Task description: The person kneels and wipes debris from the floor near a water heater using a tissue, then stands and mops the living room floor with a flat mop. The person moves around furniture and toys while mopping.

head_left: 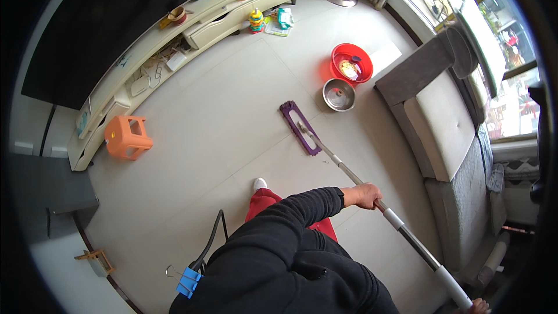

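Observation:
A flat mop with a purple head [300,128] lies against the pale tiled floor ahead of me. Its long metal and white pole [401,227] slants back toward the lower right. Partway along the pole, my left hand [367,196] is wrapped around it. At the pole's rear end my right hand [479,307] is closed on the grip, mostly cut off by the picture's edge. Beyond the mop head stand a metal basin [339,95] and a red plastic basin [367,70] with something pale and something dark inside.
A grey sofa [442,134] lines the right side by the windows. On the left, a cream TV cabinet [215,31] carries toys, with an orange stool [128,138] in front. A ring-stacking toy [256,21] and packages [283,20] lie on the floor by the cabinet.

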The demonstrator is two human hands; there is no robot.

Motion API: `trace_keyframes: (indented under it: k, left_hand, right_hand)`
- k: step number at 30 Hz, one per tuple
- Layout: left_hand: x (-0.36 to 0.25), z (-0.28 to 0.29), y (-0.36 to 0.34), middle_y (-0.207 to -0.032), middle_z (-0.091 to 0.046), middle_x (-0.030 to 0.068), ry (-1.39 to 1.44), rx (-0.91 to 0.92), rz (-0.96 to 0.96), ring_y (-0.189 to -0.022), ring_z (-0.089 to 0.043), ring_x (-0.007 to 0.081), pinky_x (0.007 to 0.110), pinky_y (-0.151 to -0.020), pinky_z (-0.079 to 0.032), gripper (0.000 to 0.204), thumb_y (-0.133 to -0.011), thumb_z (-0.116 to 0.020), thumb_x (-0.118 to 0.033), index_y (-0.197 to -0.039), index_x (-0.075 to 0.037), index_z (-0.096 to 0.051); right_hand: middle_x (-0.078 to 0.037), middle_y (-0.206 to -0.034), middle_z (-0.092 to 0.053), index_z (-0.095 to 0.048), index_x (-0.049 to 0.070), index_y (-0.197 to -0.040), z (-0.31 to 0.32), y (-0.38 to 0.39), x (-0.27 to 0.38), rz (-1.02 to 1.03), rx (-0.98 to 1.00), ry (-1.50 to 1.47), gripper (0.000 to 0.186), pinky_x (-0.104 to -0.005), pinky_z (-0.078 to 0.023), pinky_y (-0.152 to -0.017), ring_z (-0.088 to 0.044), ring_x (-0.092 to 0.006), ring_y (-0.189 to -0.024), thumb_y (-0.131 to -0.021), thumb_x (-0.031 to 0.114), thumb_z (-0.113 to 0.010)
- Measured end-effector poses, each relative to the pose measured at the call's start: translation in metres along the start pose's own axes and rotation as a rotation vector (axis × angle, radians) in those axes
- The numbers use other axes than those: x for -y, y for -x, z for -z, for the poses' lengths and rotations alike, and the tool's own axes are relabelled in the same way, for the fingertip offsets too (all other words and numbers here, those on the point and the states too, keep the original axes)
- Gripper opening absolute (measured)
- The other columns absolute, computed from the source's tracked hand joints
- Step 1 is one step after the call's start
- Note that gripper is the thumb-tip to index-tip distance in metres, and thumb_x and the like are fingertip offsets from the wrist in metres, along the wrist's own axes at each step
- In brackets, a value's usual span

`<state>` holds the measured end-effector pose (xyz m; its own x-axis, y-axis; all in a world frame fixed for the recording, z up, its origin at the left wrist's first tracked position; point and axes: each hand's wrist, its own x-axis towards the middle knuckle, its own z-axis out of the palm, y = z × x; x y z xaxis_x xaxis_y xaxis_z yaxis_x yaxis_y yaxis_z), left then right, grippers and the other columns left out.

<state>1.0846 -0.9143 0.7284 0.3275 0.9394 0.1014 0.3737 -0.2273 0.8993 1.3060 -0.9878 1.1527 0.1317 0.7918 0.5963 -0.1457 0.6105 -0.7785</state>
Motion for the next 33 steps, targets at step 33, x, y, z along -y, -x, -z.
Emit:
trace_keyframes:
  k: [33]
  left_hand:
    - [-0.002,-0.008,0.222,-0.071,-0.055,0.0066,-0.214,-0.802,0.326,-0.073,-0.053,0.0286,0.04,-0.068,-0.042,0.018,-0.061,-0.071,-0.014,-0.062,-0.011,-0.053]
  right_hand:
    - [0.002,-0.045,-0.036,-0.038,0.011,-0.056,-0.1,0.025,-0.018,-0.104,1.766,-1.072,0.042,-0.0251,-0.032,-0.035,-0.034,-0.0086,-0.034,-0.09,0.028,-0.055]
